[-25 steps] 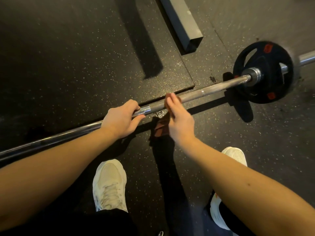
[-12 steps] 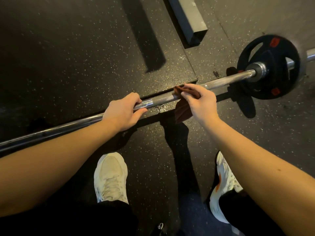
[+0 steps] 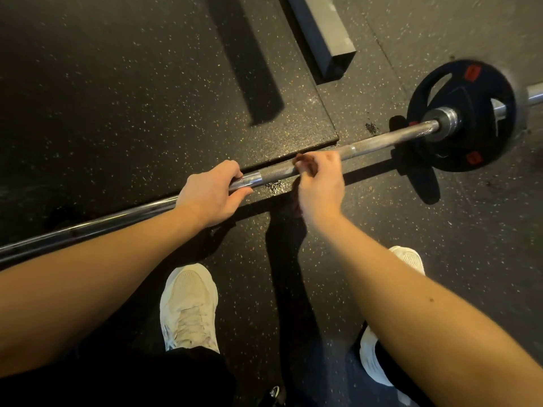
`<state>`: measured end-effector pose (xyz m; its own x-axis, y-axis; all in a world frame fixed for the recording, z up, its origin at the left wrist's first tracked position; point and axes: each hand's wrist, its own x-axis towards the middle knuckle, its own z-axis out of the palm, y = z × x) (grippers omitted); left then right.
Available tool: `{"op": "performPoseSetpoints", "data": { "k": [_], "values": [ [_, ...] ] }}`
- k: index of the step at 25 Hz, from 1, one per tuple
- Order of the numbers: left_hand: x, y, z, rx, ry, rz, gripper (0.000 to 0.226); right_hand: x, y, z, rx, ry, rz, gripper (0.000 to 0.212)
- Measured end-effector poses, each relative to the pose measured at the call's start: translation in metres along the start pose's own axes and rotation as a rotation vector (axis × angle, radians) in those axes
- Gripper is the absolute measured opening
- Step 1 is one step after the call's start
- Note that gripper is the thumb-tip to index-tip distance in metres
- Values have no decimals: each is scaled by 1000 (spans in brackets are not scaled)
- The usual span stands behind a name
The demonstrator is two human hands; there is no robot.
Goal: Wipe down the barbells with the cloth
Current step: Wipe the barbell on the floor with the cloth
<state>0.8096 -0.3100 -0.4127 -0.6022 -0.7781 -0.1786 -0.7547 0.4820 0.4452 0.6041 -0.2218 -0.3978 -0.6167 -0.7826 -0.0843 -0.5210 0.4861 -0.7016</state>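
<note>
Atop the barbell (image 3: 379,143), cloth (image 3: 304,165) within fingers (image 3: 331,157) of the right hand (image 3: 320,188)

Dim, warm light falls from about 1 o'clock, throwing hard shadows across the speckled floor (image 3: 117,113) toward 7 o'clock. Glare streaks the barbell (image 3: 382,140). The right hand (image 3: 320,183) is motion-blurred, and the edges bow.

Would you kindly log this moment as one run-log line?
step: wipe | left hand: grips bar | right hand: holds cloth on bar | plate: on bar's right end
</note>
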Motion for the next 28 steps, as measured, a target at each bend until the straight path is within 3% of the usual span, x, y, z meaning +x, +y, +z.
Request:
{"op": "performPoseSetpoints", "data": {
  "k": [4,6,8,10,14,16,18,20,25,28],
  "values": [
    [0,3,-4,-39,-25,-18,30,-30,-5,18,3,-100,-187,30],
    [2,3,-5,-54,-37,-11,30,-4,10,-1,-1,6,-80,25],
    [2,3,-5,-47,-34,-14,30,13,12,-14,92,152,153,14],
    [2,4,-3,-31,-31,-23,29,4,-3,1,183,180,236,9],
    [1,2,-6,-61,-48,-34,28,-31,-21,24,52,-67,-55,17],
    [3,2,-6,-75,-63,-18,27,-7,-5,0,12,3,59,14],
    [4,2,-4,-73,-55,-19,26,14,4,-22,131,162,299,9],
    [3,3,-2,-47,-36,-21,26,9,-3,-16,219,230,370,12],
    [1,1,-5,-77,-48,-50,25,-27,-24,18,17,-44,64,12],
    [4,1,-5,-98,-64,-32,25,10,1,-15,84,115,334,21]
  ]
}}
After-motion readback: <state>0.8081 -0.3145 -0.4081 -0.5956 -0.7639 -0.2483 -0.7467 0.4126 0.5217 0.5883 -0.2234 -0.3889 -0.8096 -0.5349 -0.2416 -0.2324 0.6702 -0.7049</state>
